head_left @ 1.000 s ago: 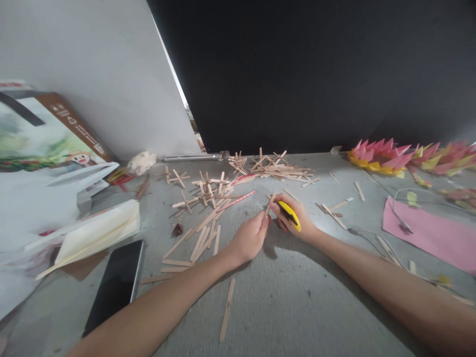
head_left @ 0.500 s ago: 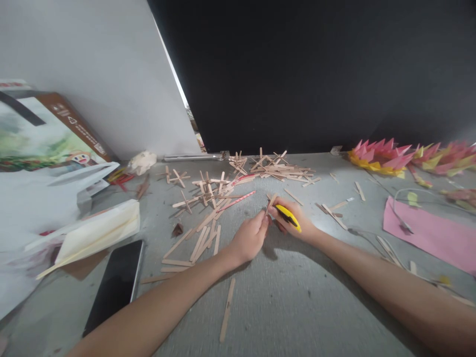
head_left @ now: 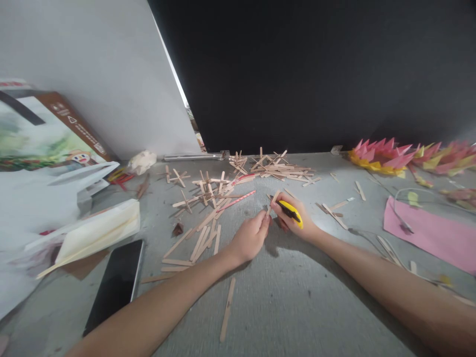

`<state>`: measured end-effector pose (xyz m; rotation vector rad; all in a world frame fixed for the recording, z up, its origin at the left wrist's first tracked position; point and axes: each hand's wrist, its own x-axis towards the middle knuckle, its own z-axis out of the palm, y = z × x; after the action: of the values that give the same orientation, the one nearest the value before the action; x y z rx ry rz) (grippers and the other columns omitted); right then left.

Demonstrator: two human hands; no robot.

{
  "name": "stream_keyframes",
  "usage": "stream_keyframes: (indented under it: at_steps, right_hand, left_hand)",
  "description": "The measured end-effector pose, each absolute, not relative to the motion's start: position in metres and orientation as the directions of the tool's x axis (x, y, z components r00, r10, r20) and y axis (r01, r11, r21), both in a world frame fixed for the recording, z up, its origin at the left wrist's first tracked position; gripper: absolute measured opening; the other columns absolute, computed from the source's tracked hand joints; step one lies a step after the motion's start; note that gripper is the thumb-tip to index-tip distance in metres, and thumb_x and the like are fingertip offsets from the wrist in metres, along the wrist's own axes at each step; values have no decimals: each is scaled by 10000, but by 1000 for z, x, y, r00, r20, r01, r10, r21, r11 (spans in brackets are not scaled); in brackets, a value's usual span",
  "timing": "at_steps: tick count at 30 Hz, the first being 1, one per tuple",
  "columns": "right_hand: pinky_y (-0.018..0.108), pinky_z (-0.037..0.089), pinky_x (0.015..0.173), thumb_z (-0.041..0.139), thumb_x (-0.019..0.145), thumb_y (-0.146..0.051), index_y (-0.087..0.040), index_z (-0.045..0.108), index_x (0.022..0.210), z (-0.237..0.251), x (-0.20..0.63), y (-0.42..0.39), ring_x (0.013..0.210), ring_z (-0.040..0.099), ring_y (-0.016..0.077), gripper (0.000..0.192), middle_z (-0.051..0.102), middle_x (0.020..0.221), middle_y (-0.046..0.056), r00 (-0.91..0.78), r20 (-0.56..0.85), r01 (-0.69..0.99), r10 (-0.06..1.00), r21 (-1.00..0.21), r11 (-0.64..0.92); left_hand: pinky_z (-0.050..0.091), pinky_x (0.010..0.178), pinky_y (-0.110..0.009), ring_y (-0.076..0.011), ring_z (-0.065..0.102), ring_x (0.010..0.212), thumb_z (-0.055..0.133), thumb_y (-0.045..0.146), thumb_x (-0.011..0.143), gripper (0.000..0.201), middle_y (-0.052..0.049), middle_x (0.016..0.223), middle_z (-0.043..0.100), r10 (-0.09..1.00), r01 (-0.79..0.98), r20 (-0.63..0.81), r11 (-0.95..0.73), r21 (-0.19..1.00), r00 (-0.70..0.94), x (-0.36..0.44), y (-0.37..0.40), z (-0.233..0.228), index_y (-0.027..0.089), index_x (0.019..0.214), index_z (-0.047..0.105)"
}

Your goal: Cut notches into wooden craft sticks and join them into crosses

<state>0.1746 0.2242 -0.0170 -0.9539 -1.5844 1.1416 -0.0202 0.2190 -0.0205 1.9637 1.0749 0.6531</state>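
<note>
My left hand (head_left: pixel 251 234) is closed, pinching a wooden craft stick (head_left: pixel 274 198) that points up and away between both hands. A yellow and black utility knife (head_left: pixel 292 213) sits in the grip of my right hand (head_left: pixel 299 220), whose fingers are at the stick's upper part. The knife's blade is too small to make out. Left of my hands, loose craft sticks (head_left: pixel 203 243) lie scattered, some joined into small crossed shapes (head_left: pixel 208 191). A red-and-white patterned strip (head_left: pixel 238 200) lies among them.
A phone (head_left: pixel 115 282) and a cream paper packet (head_left: pixel 98 230) lie on the left. Pink and yellow folded-paper pieces (head_left: pixel 383 156), a pink sheet (head_left: pixel 427 235) and a grey cable (head_left: pixel 399 218) are on the right. A black panel (head_left: pixel 312 74) rises behind the stick pile (head_left: pixel 286 171).
My right hand and the utility knife have shifted slightly right and the knife has tilted a little. The craft stick's upper end has swung right. My left hand is almost still.
</note>
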Motion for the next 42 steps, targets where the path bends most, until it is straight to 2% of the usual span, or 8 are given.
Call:
stream_keyframes:
  at_steps: [4,10,17,26,42]
  right_hand:
    - [224,397,454,680,984,-557,-225,564,941,-15,174,223,464,492,100,355,603,698,-32,-357,249,150,900,-936,318]
    - [231,403,474,661,989,-571,-230,556,927,-11,174,221,492,490,116,362,575,664,-39,-349,250,144,903,-938,315]
    - [233,410,482,683,982,-543,-235,557,968,-13,174,222,517,506,122,332,618,733,-17,-346,246,130,905,-943,306]
    - [228,389,480,680,985,-545,-235,533,924,-12,174,221,503,504,126,348,527,601,-60,-349,265,152,899,-931,333]
    - [228,379,456,652,1007,-522,-243,496,930,-13,172,221,458,474,114,329,538,602,-64,-350,266,179,898,-922,343]
  left_hand:
    - [378,658,-305,-172,549,655,286,511,1107,416,21,685,551,866,448,64,-318,836,496,-20,220,-23,234,847,455]
    - [374,623,-291,-154,527,608,261,581,1106,478,39,651,520,862,396,45,-277,875,505,-20,219,-20,228,863,473]
    - [372,628,-292,-149,526,603,277,565,1110,468,40,643,523,867,401,54,-283,871,495,-21,218,-20,227,847,466]
    - [375,616,-285,-155,523,601,272,550,1106,449,32,651,536,858,426,55,-307,851,510,-20,218,-18,226,886,491]
    - [385,627,-280,-161,552,627,293,518,1105,414,24,672,563,860,439,58,-316,841,507,-21,219,-21,224,915,515]
